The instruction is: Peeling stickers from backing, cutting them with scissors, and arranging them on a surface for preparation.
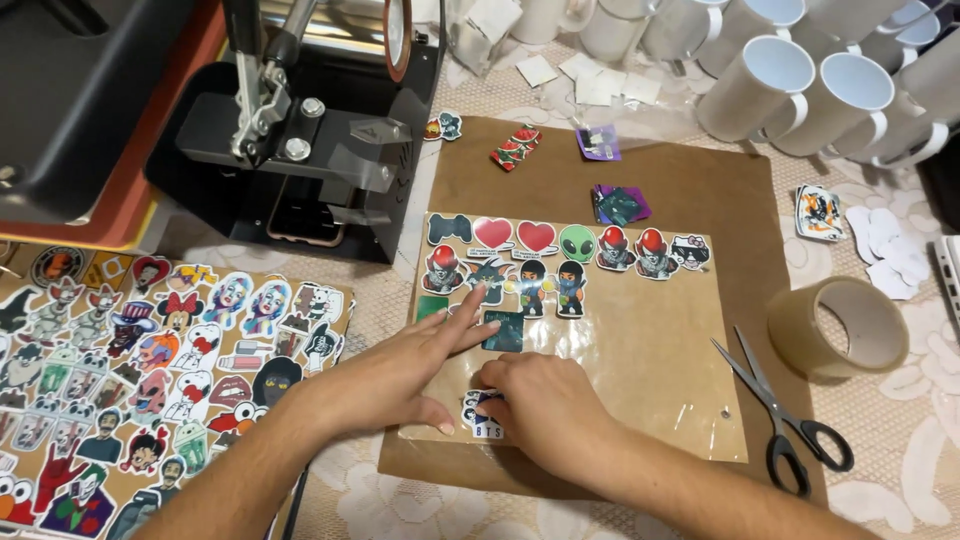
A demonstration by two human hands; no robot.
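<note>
Brown card: a board [130, 400] crowded with cut-out cartoon stickers lies at the far left of the bench [900, 440]; it reaches the picture's lower edge
Press: a black heat press [300, 130] stands behind the board, at the upper left; its orange pad shows at the left
Left hand: the left hand [400, 375] lies flat on the clear film [640, 350], fingers spread and stretched forward; the forefinger tip touches a sticker in the second row; the thumb points toward the right hand
Right hand: the right hand [545, 405] is curled, fingertips down on a small sticker [478, 410] at the film's lower left edge; whether it pinches or only presses the sticker I cannot tell
Film: it lies on a brown sheet [700, 190] at mid bench; two rows of stickers [570, 250] run along its top
Scissors: black-handled scissors [785, 420] lie open at the film's right edge
Tape: a tan tape roll [838, 325] stands just right of the scissors
Mugs: white mugs [780, 70] crowd the upper right
</note>
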